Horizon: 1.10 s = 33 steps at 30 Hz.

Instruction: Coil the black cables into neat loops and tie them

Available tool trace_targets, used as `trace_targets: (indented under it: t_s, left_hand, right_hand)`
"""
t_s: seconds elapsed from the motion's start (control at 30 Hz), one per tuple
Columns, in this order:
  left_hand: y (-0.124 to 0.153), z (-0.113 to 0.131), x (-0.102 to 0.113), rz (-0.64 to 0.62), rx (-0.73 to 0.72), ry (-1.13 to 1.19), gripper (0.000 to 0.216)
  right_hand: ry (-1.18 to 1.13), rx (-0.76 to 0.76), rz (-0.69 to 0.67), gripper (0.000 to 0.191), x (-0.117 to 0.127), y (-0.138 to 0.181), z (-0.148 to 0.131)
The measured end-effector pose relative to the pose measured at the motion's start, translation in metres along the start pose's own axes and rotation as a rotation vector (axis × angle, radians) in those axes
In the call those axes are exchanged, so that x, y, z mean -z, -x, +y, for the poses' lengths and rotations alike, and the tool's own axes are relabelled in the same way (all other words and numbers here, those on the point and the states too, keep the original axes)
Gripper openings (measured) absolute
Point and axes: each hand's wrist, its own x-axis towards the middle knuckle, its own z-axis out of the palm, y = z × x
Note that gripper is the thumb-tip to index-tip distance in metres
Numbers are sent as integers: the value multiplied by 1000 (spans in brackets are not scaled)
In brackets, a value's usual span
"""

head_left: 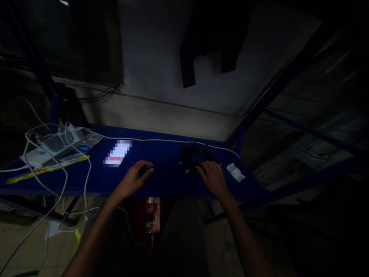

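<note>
My left hand [135, 177] rests at the front of the blue table [170, 181], thumb and fingers curved with a gap between them and nothing in it. A blurred bright screen, seemingly a phone [118, 153], lies just beyond it to the left. On the right, my right hand [212, 176] is lowered to the tabletop with fingers apart, at the near edge of a coiled black cable [191, 153]. Whether the fingertips touch the coil is hard to see in the dim light. A small pale piece [187, 171] lies by the right thumb.
A white power strip [49, 152] with plugs, tangled white cords and a yellow packet strip [43, 171] crowd the left end. Crumpled white tissue [235, 172] lies at the right. Below the table edge glows another blurred screen [153, 215] with a cord. Blue frame bars flank the table.
</note>
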Motion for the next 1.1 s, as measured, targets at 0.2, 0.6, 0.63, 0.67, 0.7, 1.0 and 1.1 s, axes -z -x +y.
trace_targets:
  t_s: [0.2, 0.6, 0.63, 0.67, 0.7, 1.0, 1.1]
  left_hand:
    - [0, -5, 0, -5, 12, 21, 33]
    - [0, -7, 0, -3, 14, 77, 31]
    - [0, -6, 1, -4, 14, 84, 31]
    - [0, -5, 1, -4, 13, 91, 30]
    - [0, -5, 1, -5, 14, 97, 30]
    - [0, -11, 0, -8, 39, 146, 31]
    - [0, -10, -1, -12, 29, 158, 31]
  right_hand:
    - [35, -47, 0, 42, 0, -4, 1]
    - [-234, -308, -47, 51, 43, -82, 53]
    - [-232, -299, -39, 52, 47, -89, 56]
    - [-216, -292, -20, 53, 51, -97, 59]
    - [-194, -289, 10, 54, 57, -105, 61]
    - [-178, -236, 513, 40, 158, -158, 36]
    - [-228, -175, 560, 36, 176, -153, 0]
